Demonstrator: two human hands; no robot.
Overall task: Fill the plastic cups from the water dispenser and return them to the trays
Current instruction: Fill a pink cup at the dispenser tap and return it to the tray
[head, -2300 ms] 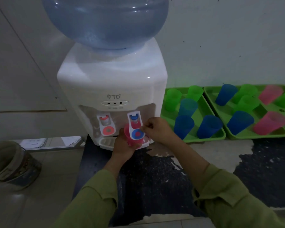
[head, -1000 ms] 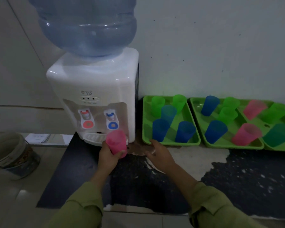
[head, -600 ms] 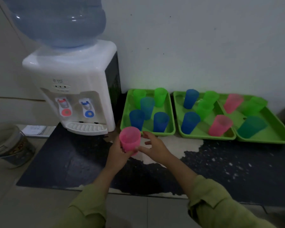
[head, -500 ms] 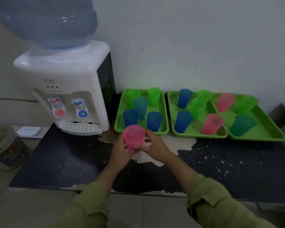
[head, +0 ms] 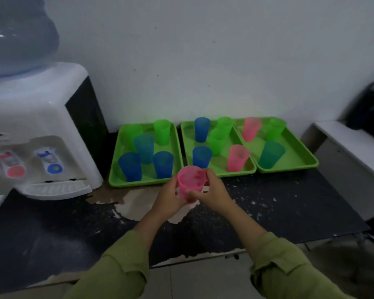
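Cup: translucent pink tapered plastic cup [head: 191, 182] — upright, held over the speckled black tabletop [head: 289, 209], just before the green plastic trays [head: 138, 184].
Fingers: left hand [head: 168, 198] and right hand [head: 213, 195] — both curled round its wall.

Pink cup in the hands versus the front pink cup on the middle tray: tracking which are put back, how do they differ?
The tray pink cup stands untouched on the middle tray; the held pink cup is off it, gripped by the left hand and right hand. The held pink cup is nearer the camera than the tray pink cup. Both are pink, mouth up.
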